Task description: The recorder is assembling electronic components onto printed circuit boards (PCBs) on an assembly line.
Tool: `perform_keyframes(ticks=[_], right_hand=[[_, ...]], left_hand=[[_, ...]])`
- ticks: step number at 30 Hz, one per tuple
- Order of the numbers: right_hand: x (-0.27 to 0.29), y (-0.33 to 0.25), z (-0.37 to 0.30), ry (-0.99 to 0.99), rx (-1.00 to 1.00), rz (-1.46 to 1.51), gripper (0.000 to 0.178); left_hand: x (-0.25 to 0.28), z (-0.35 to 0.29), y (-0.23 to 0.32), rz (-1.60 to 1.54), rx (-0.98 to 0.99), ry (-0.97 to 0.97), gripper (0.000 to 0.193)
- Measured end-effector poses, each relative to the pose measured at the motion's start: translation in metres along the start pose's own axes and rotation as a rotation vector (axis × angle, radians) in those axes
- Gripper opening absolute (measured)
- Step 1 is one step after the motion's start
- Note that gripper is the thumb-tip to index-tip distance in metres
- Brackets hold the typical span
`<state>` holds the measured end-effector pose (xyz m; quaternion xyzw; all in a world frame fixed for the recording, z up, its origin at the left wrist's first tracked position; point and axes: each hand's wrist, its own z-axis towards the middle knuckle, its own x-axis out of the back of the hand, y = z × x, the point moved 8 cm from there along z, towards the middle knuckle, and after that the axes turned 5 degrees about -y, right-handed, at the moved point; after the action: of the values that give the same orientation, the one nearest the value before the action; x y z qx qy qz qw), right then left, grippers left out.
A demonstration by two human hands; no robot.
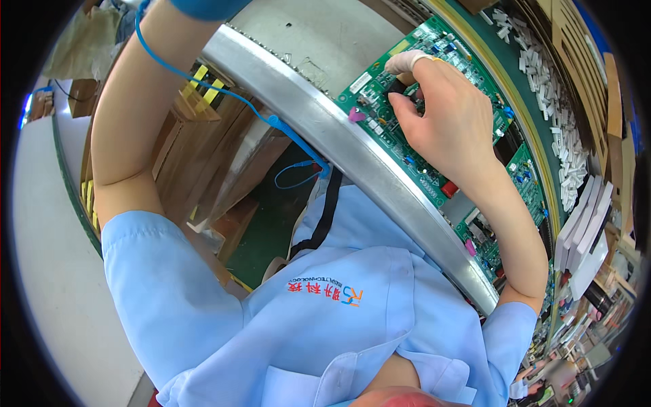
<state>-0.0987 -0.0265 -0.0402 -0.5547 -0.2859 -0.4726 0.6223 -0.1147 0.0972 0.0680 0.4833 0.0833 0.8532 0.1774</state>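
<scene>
My right hand [451, 112] is over a green circuit board [366, 102] filled with small parts. A whitish cover wraps one fingertip. Thumb and forefinger close around a small black part [395, 87] at the board's surface; whether it is fixed to the board I cannot tell. A pink piece [356, 115] sits on the board's near edge, and a red part [449, 189] lies beside my wrist. My left hand is beyond the upper edge; only its arm [132, 115] shows, with a blue wrist band [209, 5] and a blue cord.
A second green board [522, 176] lies farther right in the same line. A metal rail [285, 88] runs between my body and the boards. Many small white pieces [542, 88] lie beyond them. Cardboard [203, 156] stands under my left arm. White slabs [583, 224] lean at the right.
</scene>
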Motion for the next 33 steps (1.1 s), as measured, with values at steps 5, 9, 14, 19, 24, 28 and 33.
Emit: perform_keyframes(ticks=[5, 9, 14, 19, 24, 28, 33], right_hand=[[-0.003, -0.012, 0.001, -0.019, 0.015, -0.115, 0.023], [-0.005, -0.01, 0.0, -0.03, -0.035, -0.18, 0.024], [0.008, -0.01, -0.005, -0.054, -0.051, -0.172, 0.026], [0.063, 0.012, -0.031, 0.074, -0.202, 0.012, 0.029], [0.09, 0.038, -0.071, 0.069, -0.37, 0.087, 0.027], [0.095, 0.06, -0.095, 0.081, -0.431, 0.111, 0.026], [0.096, 0.08, -0.121, 0.093, -0.518, 0.139, 0.025]], left_hand=[[-0.01, -0.035, -0.009, -0.088, 0.174, -0.115, 0.018], [-0.017, -0.048, -0.007, -0.217, 0.163, -0.158, 0.019], [-0.034, -0.057, 0.008, -0.134, 0.033, -0.303, 0.016], [-0.059, -0.064, 0.01, 0.068, 0.081, -0.753, 0.015], [-0.053, -0.07, 0.027, 0.089, -0.286, -0.428, 0.01], [-0.075, -0.05, 0.032, -0.024, 0.044, -0.958, 0.01], [-0.088, -0.046, 0.031, -0.009, 0.11, -1.08, 0.009]])
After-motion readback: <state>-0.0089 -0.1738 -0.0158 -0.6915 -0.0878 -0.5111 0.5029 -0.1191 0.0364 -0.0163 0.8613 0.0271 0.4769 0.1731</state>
